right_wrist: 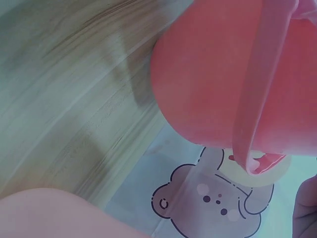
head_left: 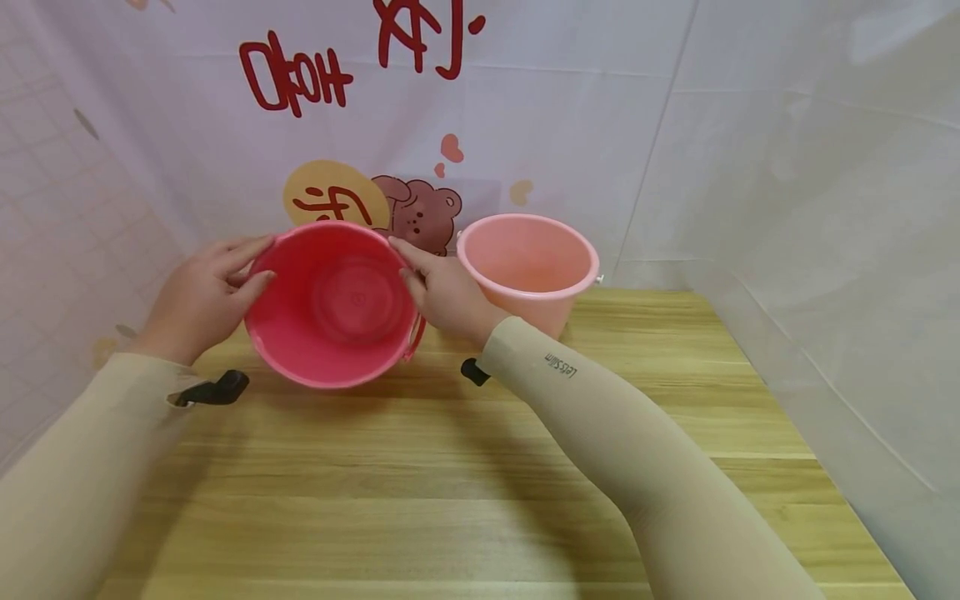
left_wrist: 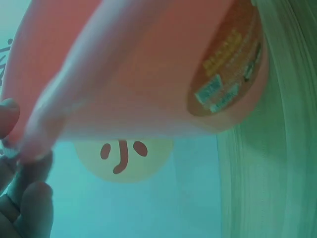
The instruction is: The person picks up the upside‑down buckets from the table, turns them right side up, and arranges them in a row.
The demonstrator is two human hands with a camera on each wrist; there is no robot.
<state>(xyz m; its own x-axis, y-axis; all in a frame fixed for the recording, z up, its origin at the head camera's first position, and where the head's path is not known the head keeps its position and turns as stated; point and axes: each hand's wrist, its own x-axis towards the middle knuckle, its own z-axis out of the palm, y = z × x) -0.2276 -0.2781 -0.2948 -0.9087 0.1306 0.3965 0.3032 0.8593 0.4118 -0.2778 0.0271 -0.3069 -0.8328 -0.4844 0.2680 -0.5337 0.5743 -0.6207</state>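
Observation:
A deep pink bucket (head_left: 330, 350) is tilted with its mouth toward me on the left part of the wooden table. My left hand (head_left: 206, 292) grips its rim at the upper left, thumb inside. At the upper right of the same rim, my right hand (head_left: 446, 292) pinches the edge, thumb inside. The bucket looks bare inside. Its handle (right_wrist: 260, 84) hangs along the outer side in the right wrist view. An oval label (left_wrist: 228, 64) shows on the bucket's wall in the left wrist view. Beside my right hand stands a paler pink bucket (head_left: 528, 292), upright.
A white cloth backdrop (head_left: 570, 125) with red characters, hearts and a cartoon bear (head_left: 420, 212) hangs behind the wooden table (head_left: 390, 500). White sheets close off both sides. Black wrist-camera straps (head_left: 217, 388) stick out near the wrists.

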